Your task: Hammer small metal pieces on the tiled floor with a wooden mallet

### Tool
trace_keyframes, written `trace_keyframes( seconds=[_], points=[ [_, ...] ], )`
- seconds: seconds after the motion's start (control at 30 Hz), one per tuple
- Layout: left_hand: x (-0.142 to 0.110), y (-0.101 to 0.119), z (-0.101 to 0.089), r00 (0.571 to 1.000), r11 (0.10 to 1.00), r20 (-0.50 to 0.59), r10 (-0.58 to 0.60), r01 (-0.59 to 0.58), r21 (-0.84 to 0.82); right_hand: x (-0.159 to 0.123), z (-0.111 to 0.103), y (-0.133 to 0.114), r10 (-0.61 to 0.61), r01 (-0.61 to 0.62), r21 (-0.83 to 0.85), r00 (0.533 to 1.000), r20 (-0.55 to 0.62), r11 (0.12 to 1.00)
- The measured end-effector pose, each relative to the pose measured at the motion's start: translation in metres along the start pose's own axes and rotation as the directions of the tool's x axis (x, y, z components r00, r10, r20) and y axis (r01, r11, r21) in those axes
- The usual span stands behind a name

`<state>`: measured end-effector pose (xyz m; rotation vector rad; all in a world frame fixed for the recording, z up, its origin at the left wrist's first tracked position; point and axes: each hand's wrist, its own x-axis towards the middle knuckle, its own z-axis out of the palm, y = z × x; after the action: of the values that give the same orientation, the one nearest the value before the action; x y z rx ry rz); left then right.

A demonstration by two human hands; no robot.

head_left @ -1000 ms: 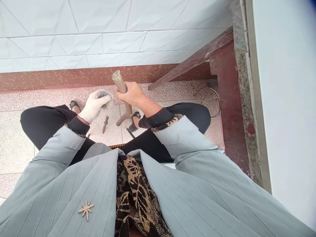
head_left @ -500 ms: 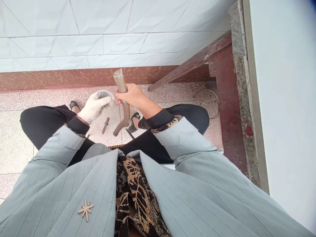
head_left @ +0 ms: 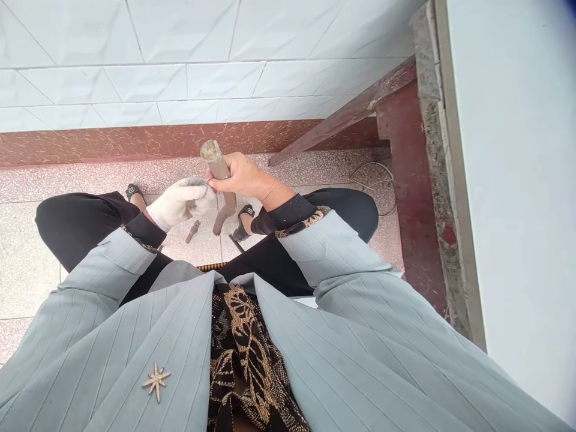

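My right hand (head_left: 243,177), bare, is wrapped round a crooked wooden stick (head_left: 216,162). The stick's pale cut end points up toward the wall, and its bent lower part hangs below my fist. A thin grey band partly shows round it beside my fingers. My left hand (head_left: 180,201) wears a white knitted glove. Its fingers are curled in a pinch close against my right fingertips; whatever they hold is too small to make out. Below the glove, a short brown piece with a band round its middle (head_left: 193,231) lies on the floor.
A white tiled wall (head_left: 148,84) with a red-brown skirting (head_left: 112,141) is in front. A slanting wooden bar (head_left: 342,114) joins a red board (head_left: 414,180) on the right. Loose cable (head_left: 382,180) lies beside it. My knees and shoes flank the speckled floor (head_left: 27,258).
My gloved left hand has moved right, up against my right fingers. The stick first swung its lower end toward me, then tipped back, and its top now sits lower and slightly left.
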<state>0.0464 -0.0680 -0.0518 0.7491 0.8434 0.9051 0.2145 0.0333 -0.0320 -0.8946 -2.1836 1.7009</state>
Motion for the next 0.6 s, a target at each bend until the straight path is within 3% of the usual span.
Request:
trace_keyframes(
  seconds=[0.1, 0.17, 0.23, 0.3, 0.37, 0.43, 0.6],
  points=[
    [0.000, -0.001, -0.001, 0.999, 1.000, 0.027, -0.019, 0.019, -0.008, 0.001, 0.000, 0.000, -0.025, 0.023, -0.059, 0.999, -0.035, 0.998],
    [0.000, -0.002, -0.003, 0.996, 0.996, -0.070, 0.057, -0.052, 0.068, 0.002, 0.001, 0.001, -0.007, -0.004, -0.099, 0.994, -0.111, 0.995],
    [0.000, -0.003, -0.005, 0.946, 0.947, -0.237, 0.221, -0.150, 0.285, 0.004, 0.001, 0.001, 0.041, -0.063, -0.112, 0.981, -0.192, 0.992],
    [0.000, -0.003, -0.006, 0.845, 0.794, -0.334, 0.418, -0.162, 0.586, 0.006, 0.003, 0.002, 0.110, -0.132, -0.085, 0.967, -0.231, 0.988],
    [-0.001, -0.005, -0.009, 0.779, 0.581, -0.310, 0.545, -0.084, 0.809, 0.008, 0.005, 0.004, 0.186, -0.195, -0.020, 0.956, -0.227, 0.981],
    [-0.001, -0.006, -0.013, 0.780, 0.402, -0.239, 0.578, -0.018, 0.915, 0.010, 0.008, 0.006, 0.251, -0.244, 0.057, 0.946, -0.207, 0.968],
    [0.000, -0.005, -0.023, 0.851, 0.022, -0.023, 0.524, 0.013, 1.000, 0.014, 0.012, 0.003, 0.385, -0.357, 0.168, 0.903, -0.188, 0.919]
  ],
)
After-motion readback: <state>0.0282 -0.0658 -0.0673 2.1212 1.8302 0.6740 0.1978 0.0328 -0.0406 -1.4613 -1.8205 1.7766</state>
